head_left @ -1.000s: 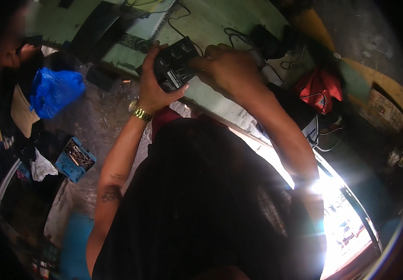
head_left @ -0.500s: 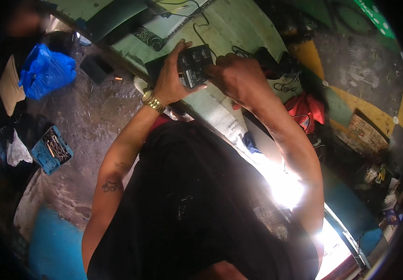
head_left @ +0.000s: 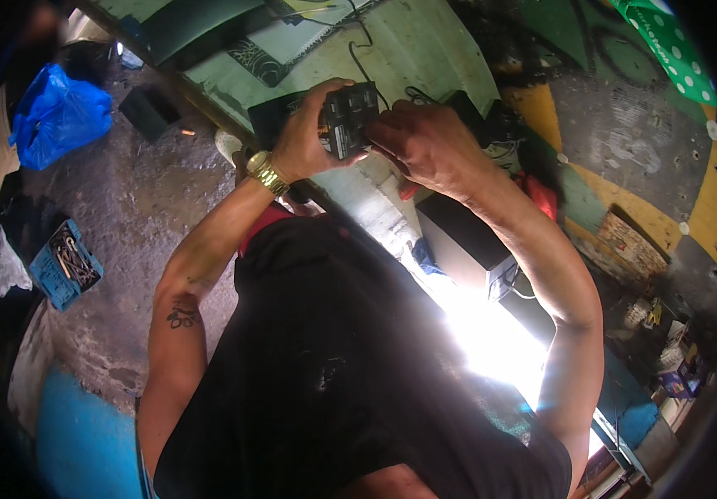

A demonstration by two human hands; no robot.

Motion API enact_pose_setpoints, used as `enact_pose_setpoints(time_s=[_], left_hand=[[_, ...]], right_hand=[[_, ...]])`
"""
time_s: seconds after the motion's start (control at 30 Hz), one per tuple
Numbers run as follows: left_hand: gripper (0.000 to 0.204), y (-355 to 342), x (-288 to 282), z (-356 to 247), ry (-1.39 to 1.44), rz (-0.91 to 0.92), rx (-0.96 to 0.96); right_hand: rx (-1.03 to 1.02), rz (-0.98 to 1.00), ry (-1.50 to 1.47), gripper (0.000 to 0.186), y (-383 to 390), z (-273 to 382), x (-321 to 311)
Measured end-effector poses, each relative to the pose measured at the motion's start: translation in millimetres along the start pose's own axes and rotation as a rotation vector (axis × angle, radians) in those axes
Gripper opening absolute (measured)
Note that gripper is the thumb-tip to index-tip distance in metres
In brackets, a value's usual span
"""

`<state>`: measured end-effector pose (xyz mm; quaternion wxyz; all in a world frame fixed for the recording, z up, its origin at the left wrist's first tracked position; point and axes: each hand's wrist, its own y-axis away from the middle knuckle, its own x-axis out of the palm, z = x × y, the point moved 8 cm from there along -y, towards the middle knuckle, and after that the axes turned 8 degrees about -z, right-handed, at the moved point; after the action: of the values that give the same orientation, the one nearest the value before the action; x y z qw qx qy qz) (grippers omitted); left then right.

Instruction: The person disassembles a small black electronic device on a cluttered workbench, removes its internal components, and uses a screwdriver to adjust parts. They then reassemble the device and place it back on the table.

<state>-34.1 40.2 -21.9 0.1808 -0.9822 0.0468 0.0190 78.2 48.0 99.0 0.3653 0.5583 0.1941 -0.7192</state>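
My left hand (head_left: 304,137) grips a black box-shaped device (head_left: 350,119) above the workbench (head_left: 404,46). The device's dark face has several panel-like sections, with small pale print along one edge. Fingers bent together, my right hand (head_left: 425,141) meets the device's right edge. Whatever the right fingertips hold is hidden by the hand. A small red piece (head_left: 409,191) shows just below that hand; whether it is held cannot be seen. Partly behind my left hand lies a dark flat object (head_left: 268,116). A thin black cable (head_left: 357,62) runs along the bench close to the device.
A spiral notebook (head_left: 268,62) lies at the bench's far side. Beside my right forearm stands a grey-and-black case (head_left: 466,237); a red cloth-like item (head_left: 539,195) is farther right. On the left floor are a blue plastic bag (head_left: 63,116) and a blue tray of metal tools (head_left: 67,264).
The view has shifted slightly, showing more of the grey-and-black case. My right elbow is farther out to the right. Both hands stay at the black device.
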Motion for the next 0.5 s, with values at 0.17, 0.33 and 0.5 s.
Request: enact_pose_setpoints(time_s=[0.17,0.33,0.5], left_hand=[[0.116,3.8,-4.6,-1.1,0.035,0.045,-0.022],[0.119,2.2,-7.0,-1.8,0.053,0.036,0.013],[0.119,4.1,-8.6,-7.3,0.093,0.026,0.077]], right_hand=[[0.057,0.034,0.010,0.018,2.4,-9.2,14.3],[0.158,-0.072,0.060,0.025,8.1,-15.6,-9.3],[0.648,-0.196,-0.227,0.026,44.9,-52.7,-39.3]])
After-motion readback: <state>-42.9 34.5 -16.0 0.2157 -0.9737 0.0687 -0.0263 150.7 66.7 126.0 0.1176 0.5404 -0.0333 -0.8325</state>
